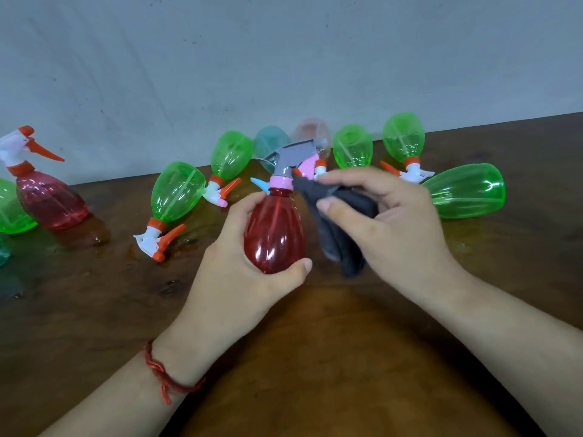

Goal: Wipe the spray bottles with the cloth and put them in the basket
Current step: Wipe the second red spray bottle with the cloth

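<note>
My left hand (pixel 239 272) grips a red spray bottle (pixel 273 228) with a grey trigger head and pink collar, held upright above the wooden table (pixel 315 357). My right hand (pixel 388 222) holds a dark grey cloth (pixel 344 228) against the bottle's right side, near the neck. Several green spray bottles lie on their sides further back, one (pixel 176 192) to the left and one (pixel 467 190) to the right. No basket is in view.
A pink-red bottle (pixel 47 197) with a white and orange head stands at the far left beside a green one (pixel 12 212). A teal bottle (pixel 268 143) and a pale pink bottle (pixel 312 134) lie by the grey wall (pixel 284 58).
</note>
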Demonstrator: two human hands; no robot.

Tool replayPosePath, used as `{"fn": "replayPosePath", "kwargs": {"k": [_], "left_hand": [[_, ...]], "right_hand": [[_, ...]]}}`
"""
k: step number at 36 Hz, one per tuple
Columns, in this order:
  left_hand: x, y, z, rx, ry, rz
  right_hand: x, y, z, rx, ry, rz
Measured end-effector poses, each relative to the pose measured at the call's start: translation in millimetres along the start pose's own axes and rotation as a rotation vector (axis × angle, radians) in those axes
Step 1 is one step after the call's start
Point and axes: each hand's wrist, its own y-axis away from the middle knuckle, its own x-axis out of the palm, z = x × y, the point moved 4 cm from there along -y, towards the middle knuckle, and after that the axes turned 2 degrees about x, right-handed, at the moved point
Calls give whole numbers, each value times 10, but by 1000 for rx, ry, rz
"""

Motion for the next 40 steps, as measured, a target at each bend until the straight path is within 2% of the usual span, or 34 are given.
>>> {"fn": "replayPosePath", "kwargs": {"k": [5, 9, 13, 19, 23, 28, 32, 36, 40], "left_hand": [[-6, 10, -63, 81, -135, 7], [26, 36, -128, 135, -230, 23], [51, 34, -118, 198, -291, 15], [114, 68, -91, 165, -293, 19], [64, 51, -133, 167, -269, -9], [50, 46, -120, 163, -296, -5], [93, 35, -93, 164, -336, 9], [95, 42, -86, 161, -352, 11], [65, 49, -113, 172, -313, -4]], "right_hand": [[-242, -187, 22, -136, 51, -182], [-207, -254, 62, -307, 391, -228], [-72, -237, 42, -363, 461, -183], [215, -107, 52, -589, 602, 21], [44, -174, 34, -583, 636, -51], [-112, -274, -42, -376, 577, -91], [72, -193, -36, -425, 522, 11], [208, -126, 31, -492, 571, 104], [39, -186, 34, -459, 581, -8]]}}
